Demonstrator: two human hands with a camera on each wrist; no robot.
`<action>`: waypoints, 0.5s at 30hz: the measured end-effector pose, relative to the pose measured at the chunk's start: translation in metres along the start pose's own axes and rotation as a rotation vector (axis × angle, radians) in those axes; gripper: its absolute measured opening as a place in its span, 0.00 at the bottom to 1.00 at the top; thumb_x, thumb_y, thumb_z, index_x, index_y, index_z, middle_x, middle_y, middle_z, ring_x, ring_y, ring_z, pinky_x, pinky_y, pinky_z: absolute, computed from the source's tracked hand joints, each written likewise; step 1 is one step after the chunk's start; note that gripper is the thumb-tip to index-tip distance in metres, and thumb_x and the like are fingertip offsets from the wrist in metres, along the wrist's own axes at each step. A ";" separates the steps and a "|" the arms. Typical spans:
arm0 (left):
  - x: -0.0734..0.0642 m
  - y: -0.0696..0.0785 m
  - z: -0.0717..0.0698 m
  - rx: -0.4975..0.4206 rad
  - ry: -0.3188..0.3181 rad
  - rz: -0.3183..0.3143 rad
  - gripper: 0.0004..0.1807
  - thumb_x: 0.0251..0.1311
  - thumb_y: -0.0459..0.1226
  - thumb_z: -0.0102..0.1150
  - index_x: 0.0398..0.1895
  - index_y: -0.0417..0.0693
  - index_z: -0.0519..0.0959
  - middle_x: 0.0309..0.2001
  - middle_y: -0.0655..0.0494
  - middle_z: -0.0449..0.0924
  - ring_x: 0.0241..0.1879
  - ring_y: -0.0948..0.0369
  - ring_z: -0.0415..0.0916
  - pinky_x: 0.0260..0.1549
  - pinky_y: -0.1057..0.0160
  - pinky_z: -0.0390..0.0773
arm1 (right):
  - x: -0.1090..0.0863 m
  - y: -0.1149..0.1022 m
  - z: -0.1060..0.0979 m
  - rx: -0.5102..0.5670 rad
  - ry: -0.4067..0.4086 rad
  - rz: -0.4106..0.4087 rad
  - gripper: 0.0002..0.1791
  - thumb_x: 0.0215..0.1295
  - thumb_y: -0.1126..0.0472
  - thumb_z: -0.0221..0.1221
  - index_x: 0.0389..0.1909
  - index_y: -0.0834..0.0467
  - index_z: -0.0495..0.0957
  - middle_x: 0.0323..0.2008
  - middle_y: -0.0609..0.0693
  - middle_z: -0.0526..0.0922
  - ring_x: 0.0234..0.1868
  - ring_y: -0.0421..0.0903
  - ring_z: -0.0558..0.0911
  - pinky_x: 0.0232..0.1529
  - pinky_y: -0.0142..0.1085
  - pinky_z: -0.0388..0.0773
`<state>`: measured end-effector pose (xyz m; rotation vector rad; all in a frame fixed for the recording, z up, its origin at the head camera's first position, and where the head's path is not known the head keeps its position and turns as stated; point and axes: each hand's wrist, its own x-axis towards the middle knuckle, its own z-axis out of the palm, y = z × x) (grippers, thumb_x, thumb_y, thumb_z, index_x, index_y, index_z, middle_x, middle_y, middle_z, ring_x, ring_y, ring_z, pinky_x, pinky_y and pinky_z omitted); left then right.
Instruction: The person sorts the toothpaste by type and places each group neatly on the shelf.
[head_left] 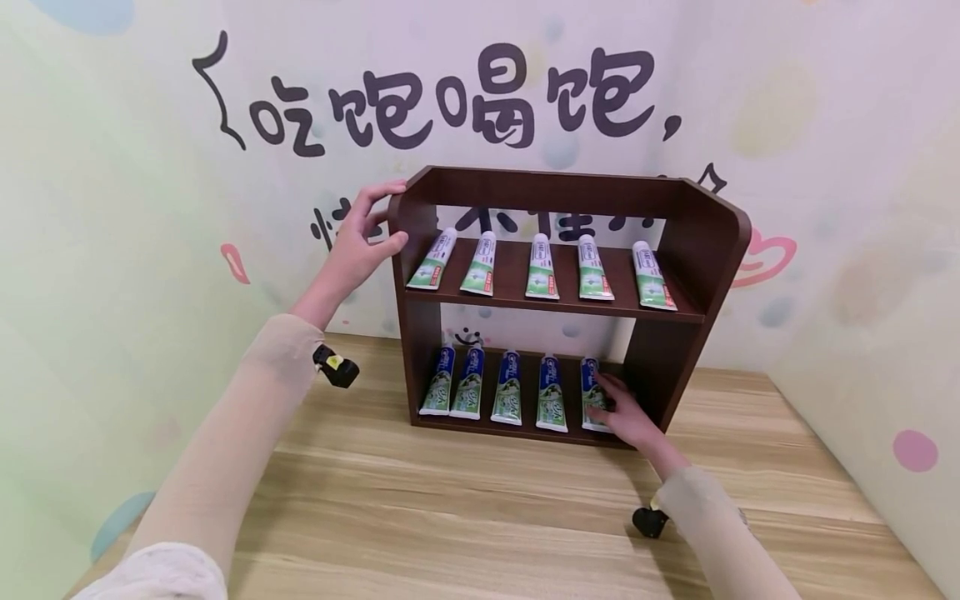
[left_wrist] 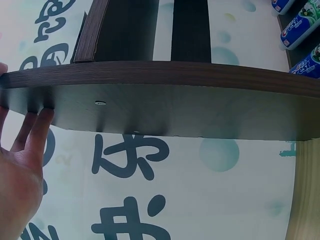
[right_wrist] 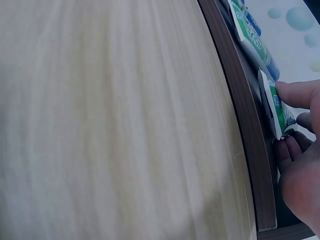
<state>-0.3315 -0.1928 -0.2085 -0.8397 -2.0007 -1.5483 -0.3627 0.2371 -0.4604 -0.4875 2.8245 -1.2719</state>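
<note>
My left hand (head_left: 363,242) is at the upper left side panel (left_wrist: 175,107) of a dark brown two-tier shelf (head_left: 555,185). Its fingertips press on the panel's outer face, as the left wrist view shows. Low on the right, my right hand (head_left: 626,417) holds the rightmost blue, green and white toothpaste tube (head_left: 591,387) between thumb and fingers. In the right wrist view, this tube (right_wrist: 274,105) lies on the bottom tier with its flat end towards the front. The hand partly covers it.
Several more blue-green toothpaste tubes (head_left: 508,392) lie in a row on the bottom tier. Green and white tubes (head_left: 542,268) line the upper tier. The shelf stands on a wooden table (head_left: 450,508) before a printed wall (head_left: 150,208).
</note>
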 end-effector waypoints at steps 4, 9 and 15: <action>-0.001 0.002 0.002 0.002 0.002 -0.009 0.31 0.59 0.26 0.55 0.68 0.41 0.63 0.75 0.51 0.59 0.64 0.41 0.68 0.45 0.71 0.80 | -0.003 -0.002 -0.001 -0.018 0.014 -0.006 0.42 0.67 0.62 0.58 0.76 0.65 0.49 0.76 0.70 0.45 0.74 0.72 0.53 0.72 0.66 0.50; -0.004 0.007 0.004 0.025 0.009 -0.041 0.32 0.60 0.27 0.55 0.69 0.43 0.62 0.75 0.52 0.58 0.65 0.43 0.68 0.46 0.71 0.80 | -0.009 -0.009 -0.005 -0.035 0.058 -0.058 0.41 0.66 0.63 0.59 0.75 0.68 0.52 0.74 0.72 0.50 0.69 0.73 0.62 0.65 0.63 0.65; -0.016 0.020 0.008 0.170 0.036 -0.007 0.33 0.59 0.27 0.57 0.70 0.44 0.63 0.75 0.51 0.60 0.71 0.48 0.65 0.61 0.50 0.76 | -0.024 -0.024 -0.017 -0.053 0.088 -0.154 0.38 0.68 0.61 0.59 0.75 0.64 0.54 0.74 0.69 0.55 0.68 0.71 0.64 0.58 0.60 0.74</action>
